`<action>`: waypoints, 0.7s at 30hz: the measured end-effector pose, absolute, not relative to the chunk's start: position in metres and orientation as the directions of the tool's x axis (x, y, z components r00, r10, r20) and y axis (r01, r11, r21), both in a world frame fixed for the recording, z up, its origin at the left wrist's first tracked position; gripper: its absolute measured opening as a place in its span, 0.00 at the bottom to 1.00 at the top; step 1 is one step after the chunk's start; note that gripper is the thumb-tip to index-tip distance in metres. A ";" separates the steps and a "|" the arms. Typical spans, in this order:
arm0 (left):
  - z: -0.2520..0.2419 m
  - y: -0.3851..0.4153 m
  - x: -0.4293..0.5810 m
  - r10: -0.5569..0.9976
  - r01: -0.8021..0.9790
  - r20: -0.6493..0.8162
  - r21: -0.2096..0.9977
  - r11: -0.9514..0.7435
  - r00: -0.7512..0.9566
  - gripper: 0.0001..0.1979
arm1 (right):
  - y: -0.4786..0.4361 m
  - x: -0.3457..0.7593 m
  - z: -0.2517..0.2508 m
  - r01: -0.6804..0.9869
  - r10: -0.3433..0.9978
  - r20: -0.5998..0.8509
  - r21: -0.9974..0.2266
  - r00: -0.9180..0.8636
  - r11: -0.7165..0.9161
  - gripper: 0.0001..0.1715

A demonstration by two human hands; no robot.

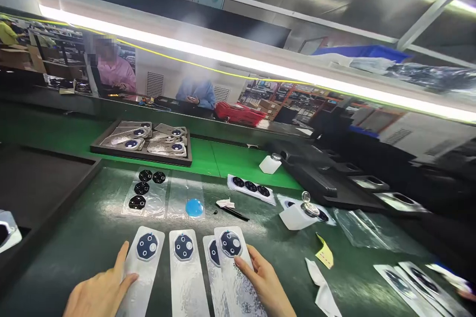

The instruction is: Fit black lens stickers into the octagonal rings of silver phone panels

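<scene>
Right hand (pixel 266 280): thumb and fingers pinching silver plate (pixel 240 285), which overlaps the lower plate (pixel 216 282) just left of it. Left hand (pixel 98 287): thumb and forefinger spread, thumb over the outer plate (pixel 146 270). Dragging my overlapped pair could scuff their faces.

At six o'clock, silvery-white panels (pixel 187 285) carry navy patches (pixel 181 246) dotted with pale rings. The tabletop (pixel 277 250) is dark green; the strip (pixel 223 163) beyond is brighter green. At eight o'clock, white specks pattern black discs (pixel 141 188); at seven, a disc (pixel 194 207) is sky blue. Between four and five, a yellow scrap (pixel 326 256) bears reddish marks.
</scene>
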State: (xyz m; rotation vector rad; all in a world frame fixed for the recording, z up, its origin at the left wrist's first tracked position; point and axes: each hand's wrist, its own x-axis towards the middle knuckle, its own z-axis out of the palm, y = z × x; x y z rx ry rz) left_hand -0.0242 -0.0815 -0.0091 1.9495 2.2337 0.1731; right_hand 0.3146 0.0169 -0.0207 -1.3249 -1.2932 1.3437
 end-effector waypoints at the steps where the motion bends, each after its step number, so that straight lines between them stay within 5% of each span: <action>1: -0.013 -0.083 -0.023 0.995 0.986 0.056 0.149 0.072 -0.081 0.28 | 0.017 0.314 -0.022 0.107 0.984 -0.146 -0.985 -0.104 -0.135 0.29; 5: -0.020 -0.078 -0.010 0.843 0.924 0.405 -0.010 -0.383 0.354 0.21 | 0.009 0.292 -0.028 0.093 0.977 -0.187 -0.980 -0.101 -0.178 0.29; 8: -0.021 -0.073 -0.004 0.679 0.780 0.456 -0.056 -0.623 0.576 0.31 | -0.002 0.273 -0.032 0.061 0.976 -0.204 -0.978 -0.082 -0.199 0.26; 14: -0.036 -0.082 -0.012 0.833 0.842 0.257 0.109 -0.528 0.489 0.37 | -0.005 0.268 -0.028 0.082 0.972 -0.216 -0.974 -0.090 -0.209 0.24; 21: -0.048 -0.087 -0.017 0.813 0.823 0.233 0.077 -0.563 0.534 0.34 | -0.002 0.275 -0.017 0.326 0.993 -0.108 -0.941 -0.047 -0.087 0.21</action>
